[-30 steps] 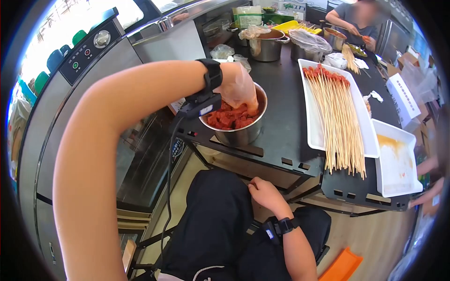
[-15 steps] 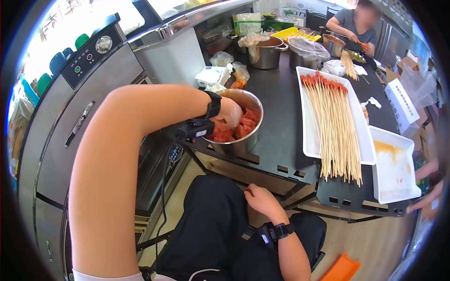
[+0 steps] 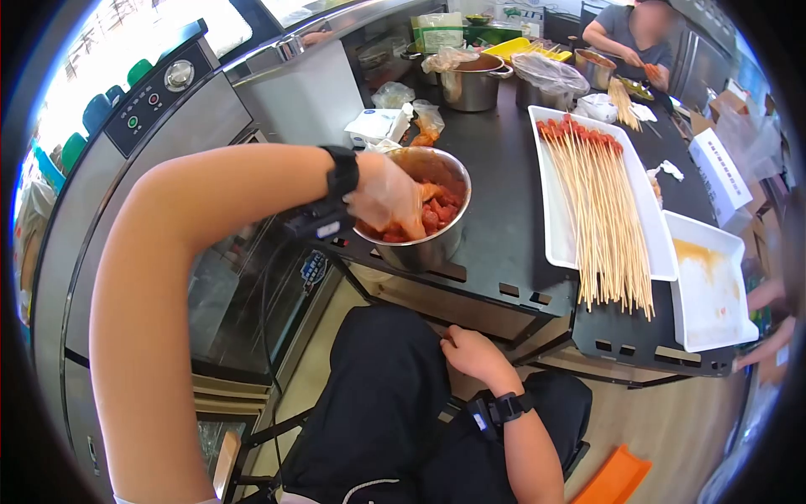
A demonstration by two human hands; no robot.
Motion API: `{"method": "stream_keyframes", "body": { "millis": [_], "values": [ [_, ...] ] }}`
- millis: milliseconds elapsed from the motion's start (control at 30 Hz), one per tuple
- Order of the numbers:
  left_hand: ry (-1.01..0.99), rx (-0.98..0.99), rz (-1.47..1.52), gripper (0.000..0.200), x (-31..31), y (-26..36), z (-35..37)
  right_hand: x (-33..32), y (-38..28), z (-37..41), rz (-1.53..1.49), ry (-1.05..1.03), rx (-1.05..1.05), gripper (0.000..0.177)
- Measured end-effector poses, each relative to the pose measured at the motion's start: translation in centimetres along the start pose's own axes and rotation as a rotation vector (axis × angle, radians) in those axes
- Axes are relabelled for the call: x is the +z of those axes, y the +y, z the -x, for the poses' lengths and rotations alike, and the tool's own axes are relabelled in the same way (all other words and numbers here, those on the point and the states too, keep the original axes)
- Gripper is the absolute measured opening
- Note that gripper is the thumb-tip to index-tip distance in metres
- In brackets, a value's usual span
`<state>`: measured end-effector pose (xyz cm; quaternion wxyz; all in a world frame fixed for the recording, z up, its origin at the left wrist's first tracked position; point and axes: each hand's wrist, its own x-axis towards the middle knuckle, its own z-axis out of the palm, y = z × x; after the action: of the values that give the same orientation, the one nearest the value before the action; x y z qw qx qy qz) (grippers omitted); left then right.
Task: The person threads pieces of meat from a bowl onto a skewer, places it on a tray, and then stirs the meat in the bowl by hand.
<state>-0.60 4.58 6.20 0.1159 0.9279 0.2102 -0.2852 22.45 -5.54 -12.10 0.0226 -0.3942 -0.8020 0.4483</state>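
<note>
My left hand (image 3: 386,197), in a clear plastic glove, reaches down into a round metal pot (image 3: 460,227). Red, sauce-coated chunks of meat (image 3: 438,214) fill the pot's lower part. The fingers are smeared by motion and their tips are hidden among the meat, so their grip cannot be told. On my lap rests my right hand (image 3: 474,357), bare, its fingers loosely curled with nothing visible in them. A white tray (image 3: 552,227) right of the pot holds many wooden skewers (image 3: 609,227), red meat at their far ends.
Another white tray (image 3: 718,319), stained with sauce, lies at the table's right corner. A white packet (image 3: 378,126) sits behind the pot. Farther back stand a large pot (image 3: 472,88) and a yellow tray (image 3: 520,49). A person (image 3: 634,42) works at the far end; another's arms show at right.
My left hand has shifted slightly left inside the pot, and its fingers have turned downward in the meat. My right hand stays on my lap. The view has tilted a little.
</note>
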Motion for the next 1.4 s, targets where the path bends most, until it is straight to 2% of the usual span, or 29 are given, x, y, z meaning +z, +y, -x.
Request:
{"method": "stream_keyframes", "body": {
  "millis": [67,100,133,333,367,400,467,500,533,600,633,667,733,767,800,867,900,1000,1033,1067,1233,1267,1333,1367,1400],
  "values": [
    [-0.185,-0.176,-0.091,0.04,1.6,-0.2,-2.0,0.4,0.5,-0.3,0.036,0.011,-0.023,0.031],
    [-0.301,-0.406,0.028,0.034,0.5,1.5,-2.5,0.5,0.6,-0.4,0.07,0.018,-0.05,0.032],
    [-0.301,-0.404,0.03,0.034,0.7,1.7,-2.8,0.5,0.4,-0.4,0.069,0.016,-0.048,0.032],
    [-0.19,-0.725,0.076,0.024,1.9,1.8,-3.2,0.1,-0.1,-0.6,0.077,-0.022,-0.026,0.031],
    [-0.143,-0.743,0.194,0.025,1.2,2.2,-2.6,0.0,-0.2,-0.5,0.056,-0.036,-0.006,0.031],
    [-0.144,-0.747,0.199,0.025,1.2,2.1,-2.6,-0.1,-0.2,-0.3,0.037,-0.054,0.017,0.031],
    [-0.474,-0.548,-0.268,0.026,1.4,1.4,-3.1,0.1,0.0,-0.4,0.072,-0.054,-0.002,0.031],
    [-0.303,-0.53,-0.21,0.027,1.8,0.9,-2.3,0.2,0.1,-0.5,0.102,-0.047,-0.019,0.032],
    [-0.305,-0.53,-0.208,0.027,1.8,0.2,-2.3,0.1,0.1,-0.5,0.101,-0.049,-0.02,0.032],
    [-0.366,-0.477,-0.391,0.029,0.1,0.4,-2.0,-0.1,-0.3,-0.6,0.099,-0.086,0.009,0.03],
    [-0.206,-0.442,-0.44,0.025,0.7,-0.7,-1.4,0.1,-0.4,-0.6,0.093,-0.089,0.006,0.03],
    [-0.211,-0.442,-0.44,0.025,0.0,-0.8,-1.0,0.1,-0.5,-0.6,0.109,-0.088,0.007,0.03],
    [-0.031,-0.392,-0.261,0.02,-1.9,-0.6,-0.4,0.0,-0.5,-0.6,0.125,-0.082,0.01,0.03],
    [0.015,-0.305,-0.115,0.022,-1.7,-1.1,-0.6,0.0,-0.4,-0.6,0.128,-0.089,0.006,0.031],
    [0.015,-0.299,-0.117,0.022,-1.4,-1.4,-1.0,0.0,-0.3,-0.5,0.129,-0.097,0.003,0.031],
    [-0.094,-0.067,0.069,0.031,-0.2,-2.2,-2.1,0.0,-0.2,-0.4,0.135,-0.091,0.004,0.031],
    [-0.095,-0.062,0.074,0.031,0.9,-2.7,-2.7,0.1,-0.1,-0.4,0.143,-0.088,-0.003,0.031],
    [-0.227,-0.186,-0.22,0.013,4.9,-4.6,-4.8,0.2,-0.2,-0.3,0.129,-0.065,0.002,0.03],
    [-0.259,-0.308,-0.103,0.01,4.1,-4.0,-5.0,0.3,-0.1,-0.3,0.127,-0.065,0.006,0.03],
    [-0.262,-0.301,-0.105,0.01,3.5,-3.3,-5.2,0.5,0.1,-0.4,0.118,-0.069,-0.003,0.03],
    [-0.175,-0.654,0.106,0.016,1.0,-0.3,-5.2,0.5,0.4,-0.8,0.118,-0.08,-0.009,0.031],
    [-0.18,-0.653,0.103,0.016,1.1,-0.9,-5.2,0.4,0.3,-0.8,0.118,-0.082,-0.01,0.031],
    [-0.316,-0.235,-0.141,0.022,1.1,-2.0,-4.7,0.6,0.1,-1.0,0.115,-0.083,-0.019,0.031],
    [-0.319,-0.242,-0.142,0.022,0.7,-1.6,-4.5,0.7,0.3,-1.1,0.117,-0.091,-0.025,0.031],
    [-0.317,-0.393,-0.075,0.022,0.3,-0.9,-4.5,0.7,0.4,-1.2,0.121,-0.099,-0.03,0.031]
  ]
}}
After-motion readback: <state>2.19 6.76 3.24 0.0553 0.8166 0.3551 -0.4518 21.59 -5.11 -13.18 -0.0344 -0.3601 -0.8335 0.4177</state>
